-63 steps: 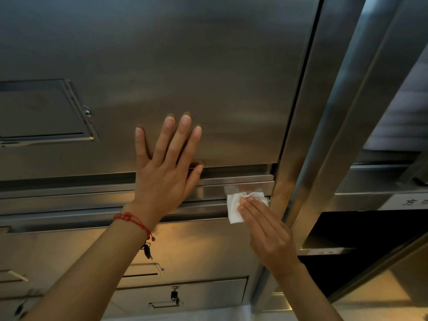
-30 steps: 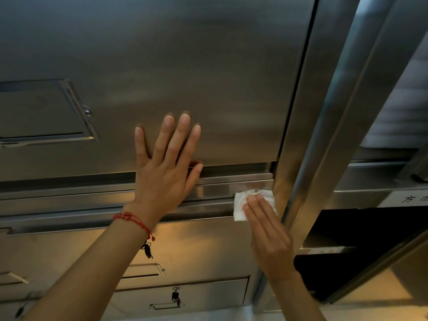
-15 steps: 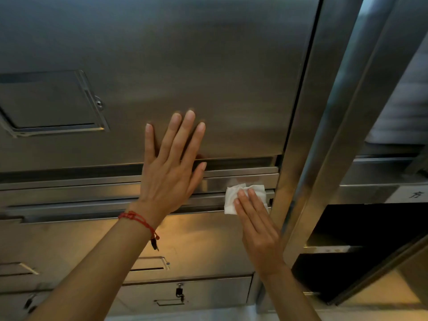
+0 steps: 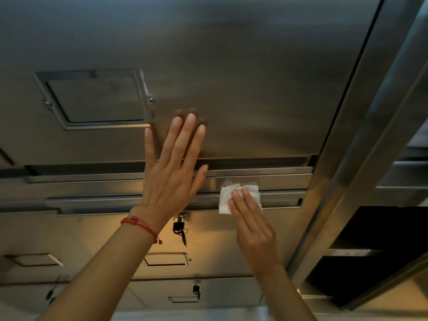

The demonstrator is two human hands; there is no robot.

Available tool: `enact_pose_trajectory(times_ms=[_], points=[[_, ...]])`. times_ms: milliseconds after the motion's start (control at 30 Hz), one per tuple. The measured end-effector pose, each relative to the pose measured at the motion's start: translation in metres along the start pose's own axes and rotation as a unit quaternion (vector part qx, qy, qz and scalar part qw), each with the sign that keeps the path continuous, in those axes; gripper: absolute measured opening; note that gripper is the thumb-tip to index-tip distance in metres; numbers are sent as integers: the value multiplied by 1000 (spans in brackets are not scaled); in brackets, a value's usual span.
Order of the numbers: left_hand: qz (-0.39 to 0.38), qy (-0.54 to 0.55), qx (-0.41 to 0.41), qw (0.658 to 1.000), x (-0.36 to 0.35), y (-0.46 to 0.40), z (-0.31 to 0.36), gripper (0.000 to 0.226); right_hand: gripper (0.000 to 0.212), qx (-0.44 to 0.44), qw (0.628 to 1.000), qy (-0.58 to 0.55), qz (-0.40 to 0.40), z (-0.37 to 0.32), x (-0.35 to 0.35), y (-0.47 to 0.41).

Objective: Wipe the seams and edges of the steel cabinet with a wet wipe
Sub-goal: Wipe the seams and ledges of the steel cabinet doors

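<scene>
The steel cabinet (image 4: 254,77) fills the view, with a large upper door above a horizontal seam and ledge (image 4: 282,181). My left hand (image 4: 172,172) lies flat with straight fingers on the lower part of the door, across the seam. A white wet wipe (image 4: 225,198) is pressed against the ledge under the straight fingers of my right hand (image 4: 252,225), right of the left hand. The wipe is crumpled and partly covered by the fingertips.
A recessed handle plate (image 4: 92,100) sits in the door at upper left. Keys (image 4: 179,228) hang from a lock below the ledge, above lower drawers with a second key (image 4: 196,289). A steel corner post (image 4: 347,158) runs diagonally on the right, beside a dark opening (image 4: 382,228).
The wipe and my right hand slid right along the ledge toward the post, then back left toward my left hand. The view shifted, showing more of the handle plate and the keys.
</scene>
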State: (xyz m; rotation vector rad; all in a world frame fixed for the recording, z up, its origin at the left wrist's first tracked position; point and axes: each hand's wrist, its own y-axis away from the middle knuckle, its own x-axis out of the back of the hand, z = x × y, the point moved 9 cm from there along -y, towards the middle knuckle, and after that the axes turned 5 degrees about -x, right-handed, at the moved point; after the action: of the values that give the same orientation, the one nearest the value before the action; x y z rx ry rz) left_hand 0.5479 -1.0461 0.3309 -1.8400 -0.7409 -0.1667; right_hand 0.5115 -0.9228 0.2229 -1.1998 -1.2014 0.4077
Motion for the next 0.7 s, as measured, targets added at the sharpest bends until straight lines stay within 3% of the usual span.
enact_pose_trajectory(times_ms=[500,567,667,700], points=[[2,8,13,1000,10,36,-74,67,31,-25,1000,-18,-2,-68,-29,-13],[3,9,16,1000,10,39,-81,68,39,-32,999,-32,-6,-74,-32,-14],[4,9,17,1000,11,44,-88,66,25,-29,999,-35,-15,-83,-36,-15],[3,9,16,1000,11,46,-90,66,28,-33,999,-32,-21,-86,-38,-15]])
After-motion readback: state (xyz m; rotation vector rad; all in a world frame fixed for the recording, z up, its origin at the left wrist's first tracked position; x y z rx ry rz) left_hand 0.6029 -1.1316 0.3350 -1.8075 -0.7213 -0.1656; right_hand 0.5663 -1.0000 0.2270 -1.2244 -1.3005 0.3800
